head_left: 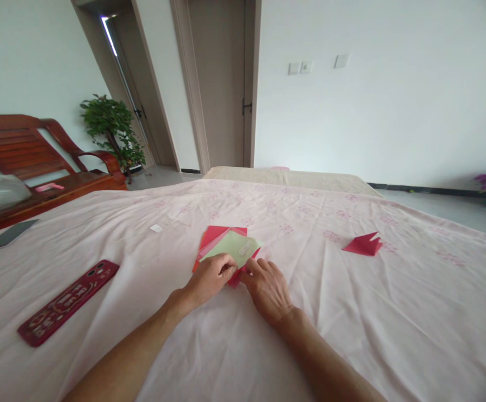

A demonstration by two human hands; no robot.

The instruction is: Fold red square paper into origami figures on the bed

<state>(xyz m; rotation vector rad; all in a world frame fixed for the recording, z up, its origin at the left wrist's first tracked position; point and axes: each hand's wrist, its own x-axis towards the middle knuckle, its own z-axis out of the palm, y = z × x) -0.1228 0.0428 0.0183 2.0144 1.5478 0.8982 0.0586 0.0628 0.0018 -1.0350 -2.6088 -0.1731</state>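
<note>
Both of my hands work at a small stack of coloured paper (226, 244) on the pink cloth. A pale green sheet (231, 245) with a small white label lies on top, and red and pink sheets stick out around it. My left hand (213, 274) has its thumb and forefinger pinched at the stack's near left edge. At the near right edge, the curled fingers of my right hand (267, 285) grip the paper. A bit of red paper shows between the two hands. My fingers hide the near corner of the sheets.
A folded red paper shape (364, 244) stands to the right on the flowered pink cloth (352, 312). On the left lie a phone in a red case (69, 301) and a dark flat object (8, 235). Clear plastic (178, 219) lies behind the stack. A wooden bench (29, 156) stands beyond.
</note>
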